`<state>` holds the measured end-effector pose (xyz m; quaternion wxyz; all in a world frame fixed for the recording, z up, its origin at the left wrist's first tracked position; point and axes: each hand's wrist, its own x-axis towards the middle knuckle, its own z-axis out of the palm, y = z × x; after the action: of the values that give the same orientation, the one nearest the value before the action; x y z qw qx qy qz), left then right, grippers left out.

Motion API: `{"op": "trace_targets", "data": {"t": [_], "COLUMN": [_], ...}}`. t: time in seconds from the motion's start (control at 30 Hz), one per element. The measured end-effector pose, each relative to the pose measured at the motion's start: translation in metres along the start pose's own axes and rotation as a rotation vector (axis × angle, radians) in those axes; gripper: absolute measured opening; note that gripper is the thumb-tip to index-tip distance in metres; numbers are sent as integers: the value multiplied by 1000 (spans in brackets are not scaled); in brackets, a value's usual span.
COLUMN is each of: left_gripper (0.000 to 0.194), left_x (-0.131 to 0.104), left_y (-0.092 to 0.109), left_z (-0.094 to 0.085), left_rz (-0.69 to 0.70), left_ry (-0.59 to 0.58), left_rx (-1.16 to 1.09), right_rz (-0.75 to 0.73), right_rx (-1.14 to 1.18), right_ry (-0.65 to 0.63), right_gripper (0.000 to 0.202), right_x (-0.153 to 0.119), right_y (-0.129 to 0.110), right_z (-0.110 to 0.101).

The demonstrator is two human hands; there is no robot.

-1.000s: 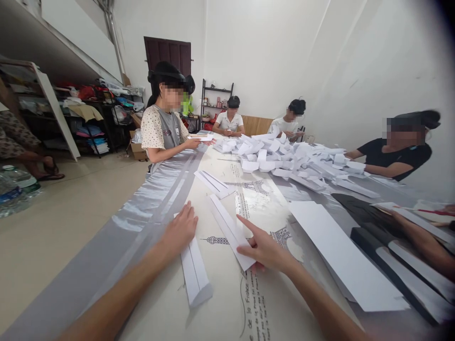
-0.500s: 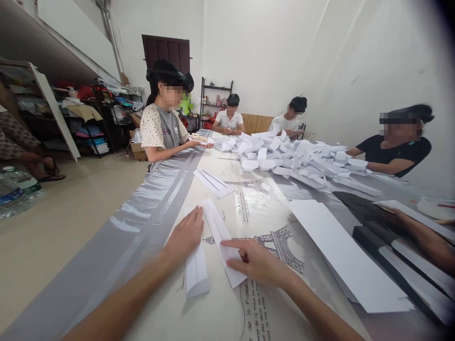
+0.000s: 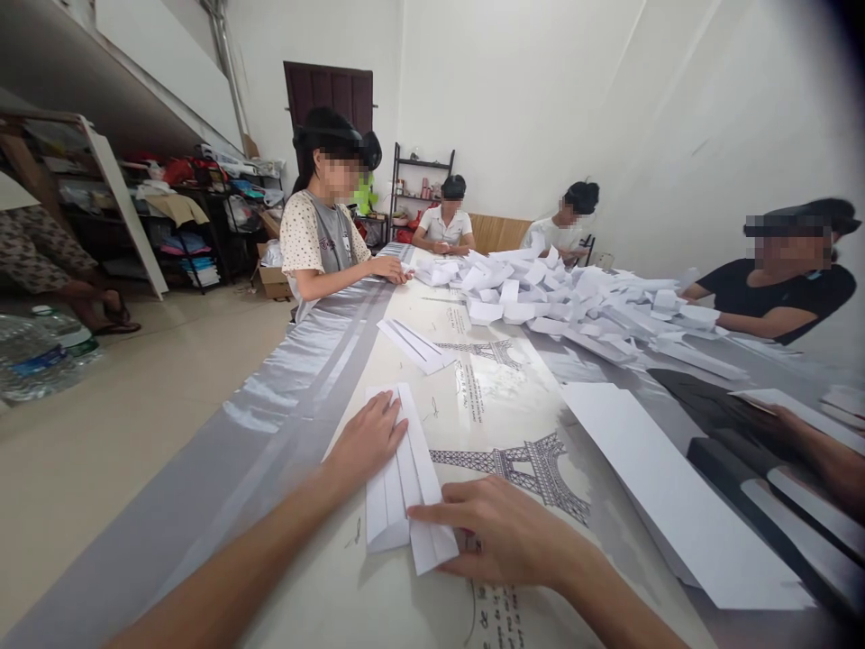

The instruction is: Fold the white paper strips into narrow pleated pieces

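Two narrow folded white paper strips lie side by side in front of me on the tabletop, touching or overlapping. My left hand (image 3: 368,437) rests flat on the upper part of the left paper strip (image 3: 387,514), fingers stretched forward. Across the lower end of the right paper strip (image 3: 432,541) lies my right hand (image 3: 504,532), its index finger over the strip and its thumb at the right edge. That hand appears to grip the strip between them. Farther up the table are more folded paper strips (image 3: 417,345).
A big heap of folded white papers (image 3: 574,293) covers the far right of the table. Large white sheets (image 3: 676,505) lie to my right, beside a co-worker's hand (image 3: 797,433). Several people sit around the table. An Eiffel Tower print (image 3: 520,473) marks the table cover.
My right hand has drawn the right paper strip down and left, against the left strip. My left hand has shifted slightly right. The co-worker at left has lowered their hands to the table.
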<state>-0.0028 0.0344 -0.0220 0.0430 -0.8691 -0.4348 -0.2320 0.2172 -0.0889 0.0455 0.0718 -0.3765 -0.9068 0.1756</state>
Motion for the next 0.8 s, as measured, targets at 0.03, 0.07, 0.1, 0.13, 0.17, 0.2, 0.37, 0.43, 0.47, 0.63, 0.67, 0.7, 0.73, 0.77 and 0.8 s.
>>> {"op": "trace_targets", "data": {"t": [0.03, 0.07, 0.1, 0.13, 0.17, 0.2, 0.37, 0.43, 0.47, 0.63, 0.67, 0.7, 0.73, 0.77, 0.8], "left_gripper": [37, 37, 37, 37, 37, 38, 41, 42, 42, 39, 39, 38, 38, 38, 38], "left_x": [0, 0, 0, -1, -1, -1, -1, -1, -1, -1, -1, -1, -1, -1, 0], "left_y": [0, 0, 0, 0, 0, 0, 1, 2, 3, 4, 5, 5, 5, 5, 6], "left_z": [-1, -2, -2, -2, -2, -2, -1, -1, -1, 0, 0, -1, -1, -1, -2], "left_rz": [-6, -13, -19, -24, -21, -12, 30, 31, 31, 36, 38, 39, 38, 37, 36], "left_ry": [-8, -13, -14, -13, -11, -9, -25, -24, -19, -10, -11, -12, -13, -14, -15], "left_rx": [2, 4, 7, 9, 12, 16, 65, 90, 99, 130, 134, 136, 136, 132, 126], "right_rz": [-36, -77, -124, -173, -215, -250, -356, -377, -380, -398, -394, -388, -382, -376, -371], "right_rx": [-112, -213, -294, -352, -391, -417, -437, -404, -382, -323, -325, -327, -325, -315, -293], "right_ry": [38, 87, 147, 208, 260, 298, 321, 324, 327, 316, 311, 308, 304, 299, 296], "right_gripper": [43, 41, 40, 36, 29, 20, 18, 16, 15, 12, 12, 14, 17, 19, 20], "right_x": [-1, -1, -2, -2, -1, -1, 4, 3, 3, 1, 1, 2, 3, 4, 5], "right_y": [0, 0, -2, -4, -6, -8, -9, -6, -5, -6, -6, -7, -8, -9, -9], "right_z": [1, 2, 4, 5, 6, 8, 22, 26, 27, 28, 27, 27, 26, 26, 26]}}
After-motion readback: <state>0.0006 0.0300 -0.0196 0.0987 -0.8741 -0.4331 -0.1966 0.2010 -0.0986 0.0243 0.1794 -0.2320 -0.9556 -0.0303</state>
